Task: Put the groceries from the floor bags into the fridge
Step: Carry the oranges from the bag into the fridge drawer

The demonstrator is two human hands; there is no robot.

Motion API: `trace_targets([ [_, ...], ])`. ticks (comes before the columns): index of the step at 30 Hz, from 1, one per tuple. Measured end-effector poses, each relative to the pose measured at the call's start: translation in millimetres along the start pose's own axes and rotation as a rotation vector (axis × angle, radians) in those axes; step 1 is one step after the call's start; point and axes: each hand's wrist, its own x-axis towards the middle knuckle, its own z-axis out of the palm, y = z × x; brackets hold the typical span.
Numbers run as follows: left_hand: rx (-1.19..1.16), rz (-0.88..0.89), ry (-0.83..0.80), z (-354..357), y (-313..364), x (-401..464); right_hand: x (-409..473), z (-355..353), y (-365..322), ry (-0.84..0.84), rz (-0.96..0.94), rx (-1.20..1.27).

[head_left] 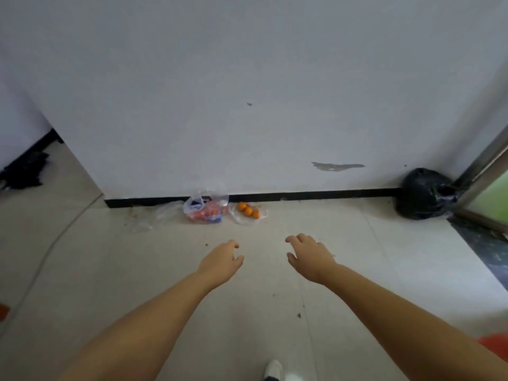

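Note:
Against the wall's black skirting, a clear plastic bag (206, 209) holds red and blue packets. To its right a second clear bag (248, 214) lies open with several small oranges (248, 210) in it. A crumpled empty clear bag (154, 215) lies to the left. My left hand (221, 261) and my right hand (309, 255) reach out over the floor, short of the bags. Both hands are empty, with fingers spread and loosely curled. No fridge is in sight.
A full black rubbish bag (424, 195) sits in the right corner beside a metal door frame (483, 163). Dark cloth (24, 170) lies on the floor at far left. A thin cable (46, 251) runs across the pale tiles. My white shoe (273, 369) shows at the bottom.

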Motion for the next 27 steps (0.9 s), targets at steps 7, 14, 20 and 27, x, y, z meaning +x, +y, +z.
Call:
trace_targets([
  [7, -0.084, -0.056, 0.001, -41.9, -9.8, 114.4, 139.4, -17.6, 8.0, -0.152, -0.028, -0.010],
  [14, -0.115, -0.122, -0.028, -83.4, -72.1, 255.9, 296.4, -14.1, 1.2, -0.204, -0.025, 0.020],
  [20, -0.031, -0.071, -0.129, -136.6, -110.1, 408.5, 429.3, -17.8, 2.5, -0.226, 0.145, 0.172],
  [27, -0.040, -0.080, -0.269, -122.7, -133.2, 532.3, 540.4, 13.5, 29.8, -0.277, 0.298, 0.291],
])
